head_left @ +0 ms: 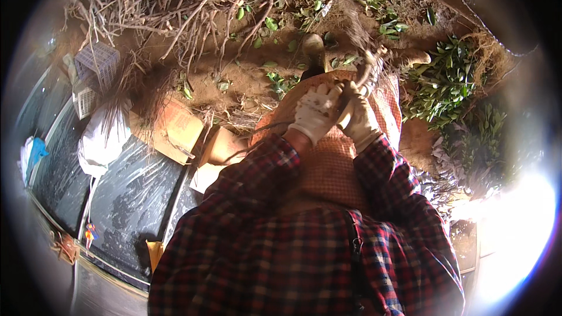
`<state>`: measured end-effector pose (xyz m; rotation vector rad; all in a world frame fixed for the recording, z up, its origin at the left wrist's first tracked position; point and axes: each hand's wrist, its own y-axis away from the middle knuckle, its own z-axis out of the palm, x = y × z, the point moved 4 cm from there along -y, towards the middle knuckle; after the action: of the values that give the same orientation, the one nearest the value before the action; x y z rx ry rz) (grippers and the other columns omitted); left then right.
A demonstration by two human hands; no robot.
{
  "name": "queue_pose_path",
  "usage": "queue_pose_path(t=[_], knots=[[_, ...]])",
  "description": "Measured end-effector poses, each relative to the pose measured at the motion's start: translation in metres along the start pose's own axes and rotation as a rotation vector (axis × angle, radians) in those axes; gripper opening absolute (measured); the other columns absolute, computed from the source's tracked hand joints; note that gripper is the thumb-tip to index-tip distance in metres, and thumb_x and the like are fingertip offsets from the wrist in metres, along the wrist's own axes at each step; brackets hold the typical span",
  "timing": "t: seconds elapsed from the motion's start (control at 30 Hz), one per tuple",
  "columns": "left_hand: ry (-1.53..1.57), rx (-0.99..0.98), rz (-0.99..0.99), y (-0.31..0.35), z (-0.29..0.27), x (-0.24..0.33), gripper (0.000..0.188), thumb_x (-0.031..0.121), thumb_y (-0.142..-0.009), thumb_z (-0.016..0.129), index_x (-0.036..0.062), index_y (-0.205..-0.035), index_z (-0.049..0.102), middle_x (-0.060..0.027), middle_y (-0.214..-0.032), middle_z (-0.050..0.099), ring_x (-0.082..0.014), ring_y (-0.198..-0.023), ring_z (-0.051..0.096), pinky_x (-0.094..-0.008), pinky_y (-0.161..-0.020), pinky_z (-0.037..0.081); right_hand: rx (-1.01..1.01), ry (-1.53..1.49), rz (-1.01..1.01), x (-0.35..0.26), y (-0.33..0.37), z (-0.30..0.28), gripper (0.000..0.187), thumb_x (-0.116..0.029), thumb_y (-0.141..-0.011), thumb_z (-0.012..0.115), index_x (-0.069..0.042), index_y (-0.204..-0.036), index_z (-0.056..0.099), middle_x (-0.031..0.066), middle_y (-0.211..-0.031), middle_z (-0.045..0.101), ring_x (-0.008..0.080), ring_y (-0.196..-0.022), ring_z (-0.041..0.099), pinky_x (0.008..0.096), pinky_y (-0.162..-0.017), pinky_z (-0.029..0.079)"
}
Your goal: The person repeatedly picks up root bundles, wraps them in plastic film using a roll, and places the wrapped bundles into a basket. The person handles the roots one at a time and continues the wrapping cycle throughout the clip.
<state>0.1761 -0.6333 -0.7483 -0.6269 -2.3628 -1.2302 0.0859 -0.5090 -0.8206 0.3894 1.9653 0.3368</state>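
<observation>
My left hand (pixel 316 111), in a soiled white work glove, is closed around a woody stem in front of my lap. The stem's thin dark end (pixel 272 124) runs out past the wrist to the lower left. Close against it on the right, my gloved right hand (pixel 361 118) is also closed. A pale yellowish curved piece (pixel 346 115) shows at its palm; I cannot tell whether it is a tool handle or part of a stem. Beyond both hands rises a knobbly root end (pixel 367 65) with blurred fine rootlets. An orange checked cloth (pixel 333 167) covers my lap.
Bare branches (pixel 193 6) lie heaped at the far left, with fallen leaves on the soil. Leafy cuttings (pixel 448 85) are piled at the right. Cardboard boxes (pixel 175 129), a white sack (pixel 105 137) and a grey plastic crate (pixel 97 61) stand at the left, beside dark sheeting (pixel 132 199).
</observation>
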Motion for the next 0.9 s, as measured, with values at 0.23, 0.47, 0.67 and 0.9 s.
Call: queue_pose_path(t=[0.23,0.47,0.67,0.9], knots=[[-0.272,0.033,0.075,0.000,0.002,0.002,0.043,0.021,-0.084,0.056,0.0115,-0.125,0.050,-0.0112,-0.112,0.055,-0.0288,-0.107,0.053,-0.0498,-0.098,0.037,0.267,0.004,-0.177,-0.023,-0.034,-0.053,0.025,-0.022,-0.091,0.057,0.000,-0.102,0.062,0.0067,-0.087,0.064,0.0217,-0.080,0.061,0.0337,-0.081,0.052],[-0.653,0.215,0.312,-0.034,-0.037,0.047,0.037,0.023,-0.089,0.048,0.0115,-0.124,0.053,-0.0083,-0.107,0.058,-0.0249,-0.096,0.056,-0.0437,-0.092,0.043,0.159,0.063,0.063,-0.002,-0.044,-0.087,0.041,-0.038,-0.095,0.053,-0.005,-0.118,0.057,0.0104,-0.109,0.060,0.0275,-0.103,0.054,0.0457,-0.100,0.039],[-0.594,-0.029,0.440,-0.054,-0.048,0.066,0.034,0.024,-0.090,0.048,0.0086,-0.120,0.056,-0.0108,-0.102,0.060,-0.0242,-0.091,0.059,-0.0410,-0.078,0.048,0.213,0.384,0.067,0.004,-0.043,-0.101,0.025,-0.021,-0.090,0.057,-0.010,-0.113,0.054,0.0080,-0.112,0.057,0.0233,-0.106,0.053,0.0450,-0.100,0.039],[-0.649,-0.021,0.539,-0.064,-0.042,0.075,0.024,0.023,-0.090,0.050,0.0075,-0.104,0.062,-0.0084,-0.089,0.065,-0.0235,-0.079,0.063,-0.0393,-0.071,0.048,0.250,0.257,0.073,0.011,-0.038,-0.101,0.030,-0.027,-0.090,0.056,-0.011,-0.115,0.055,0.0036,-0.106,0.058,0.0163,-0.099,0.053,0.0370,-0.094,0.042]])
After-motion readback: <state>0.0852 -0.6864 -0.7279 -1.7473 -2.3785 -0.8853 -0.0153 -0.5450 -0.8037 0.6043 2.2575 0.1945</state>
